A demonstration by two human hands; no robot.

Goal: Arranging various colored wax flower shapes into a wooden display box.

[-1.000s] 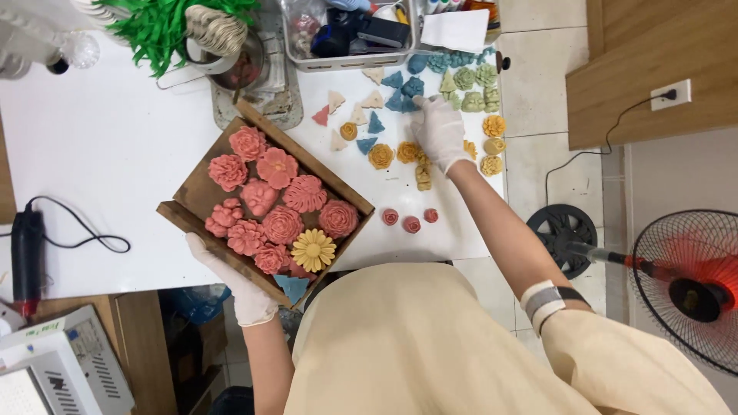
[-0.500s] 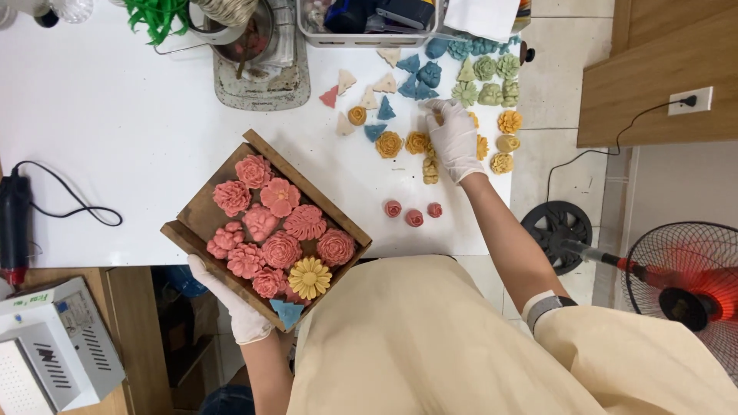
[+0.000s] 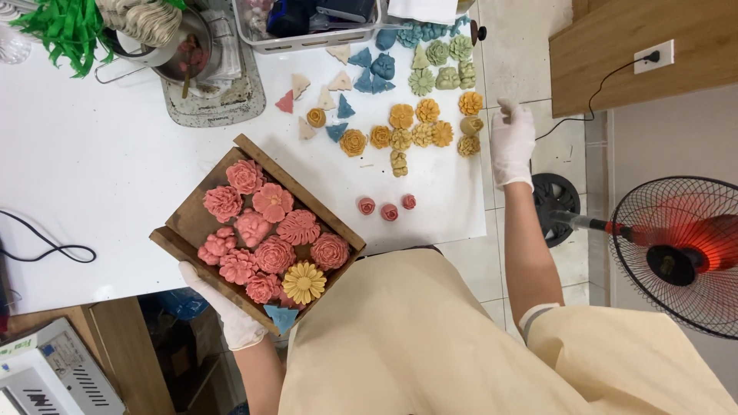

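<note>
A: White tabletop fills most of the view, with tiled floor along its right edge and a standing fan on that floor. What sits on the table, largest first?

B: First, a wooden box overhanging the near edge, turned corner-on. It is packed with pink flower shapes, one yellow daisy shape and a blue piece at its near corner. Next, a metal pot on a tray and a clear plastic bin along the far edge, then green shredded strips at the far left corner.

A: And the loose pieces?

B: Sorted by colour toward the right edge: blue and green shapes farthest back, orange flower shapes in the middle, three small pink rosebuds nearest. Grouping likely keeps each colour easy to pick from.

A: How do the hands stand?

B: Left hand, gloved, grips the box's near corner from beneath, probably steadying the overhang. Right hand, also gloved, hangs just past the right edge beside the orange shapes, fingers loosely curled; whether it pinches anything small cannot be told.
</note>
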